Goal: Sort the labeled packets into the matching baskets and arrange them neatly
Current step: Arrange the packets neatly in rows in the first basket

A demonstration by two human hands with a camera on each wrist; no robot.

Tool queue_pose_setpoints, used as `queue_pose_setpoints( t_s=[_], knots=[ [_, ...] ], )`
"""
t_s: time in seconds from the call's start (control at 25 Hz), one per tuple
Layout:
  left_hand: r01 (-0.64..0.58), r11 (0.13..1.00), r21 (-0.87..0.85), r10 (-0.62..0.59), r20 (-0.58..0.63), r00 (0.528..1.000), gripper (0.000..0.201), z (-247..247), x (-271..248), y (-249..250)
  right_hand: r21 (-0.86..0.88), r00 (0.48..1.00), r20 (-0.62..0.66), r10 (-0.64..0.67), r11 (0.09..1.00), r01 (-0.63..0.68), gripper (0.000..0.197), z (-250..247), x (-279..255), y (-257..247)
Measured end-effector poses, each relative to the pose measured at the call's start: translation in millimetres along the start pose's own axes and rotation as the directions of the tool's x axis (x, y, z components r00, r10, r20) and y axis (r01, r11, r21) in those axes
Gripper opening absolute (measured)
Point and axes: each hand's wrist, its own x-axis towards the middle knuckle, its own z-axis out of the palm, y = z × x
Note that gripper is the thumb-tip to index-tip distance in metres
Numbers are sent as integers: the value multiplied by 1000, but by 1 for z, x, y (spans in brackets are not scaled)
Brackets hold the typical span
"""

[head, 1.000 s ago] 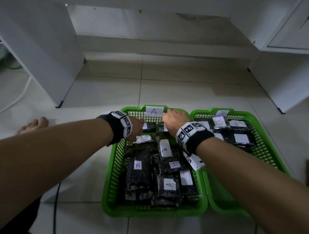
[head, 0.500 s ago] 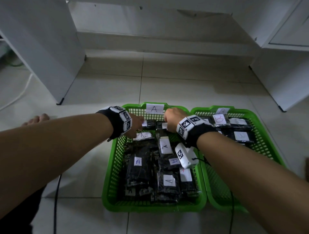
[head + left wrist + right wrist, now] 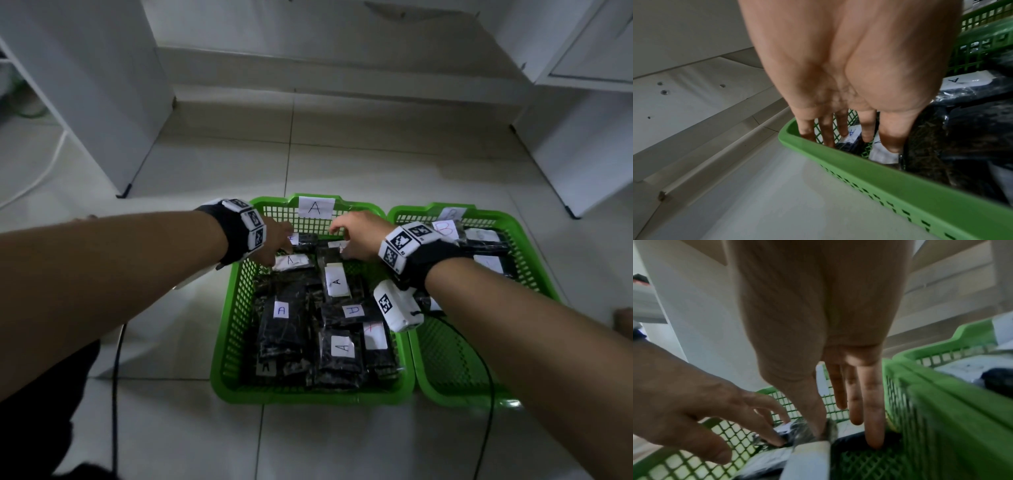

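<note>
On floor tiles, both hands [image 3: 274, 240] [image 3: 356, 236], fingers loose, press limp, slick packets [image 3: 291, 262] at basket A's [image 3: 226, 342] 12 o'clock; pinch edges.

Two green plastic mesh baskets sit side by side at lower centre of the head view. The left basket [image 3: 226, 342], tagged "A", holds black plastic packets with white A labels [image 3: 281, 329]; the right basket [image 3: 534, 260] holds B-labelled packets [image 3: 479, 240].

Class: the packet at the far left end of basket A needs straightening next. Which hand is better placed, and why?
Probably the left hand: its fingertips already touch that packet beside the basket A wall, while the right hand sits farther right.
</note>
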Motion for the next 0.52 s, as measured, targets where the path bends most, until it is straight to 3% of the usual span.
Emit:
queue_pose_setpoints(
  t_s=[0.08, 0.16, 0.28, 0.36, 0.52],
  knots=[
    [12, 1000, -6, -12, -7, 1000, 60, 0, -1, 1, 46, 993, 95, -64, 997, 60, 65, 5, -10, -13],
    [25, 999, -23, -25, -8, 1000, 58, 0, 0, 1, -39, 983, 174, -51, 997, 59, 72, 12, -13, -20],
    [20, 998, -51, -21, -17, 1000, 56, 0, 2, 0, -73, 974, 225, 22, 997, -5, 55, -4, -12, -14],
    [17, 999, -51, -18, -19, 1000, 56, -2, 0, 1, 52, 977, 196, 79, 994, -91, 38, -24, -15, -3],
    [3, 998, -68, -6, -38, 999, 51, -10, -8, 4, 311, 979, 86, 186, 928, -204, 30, -50, -24, 21]
  ],
)
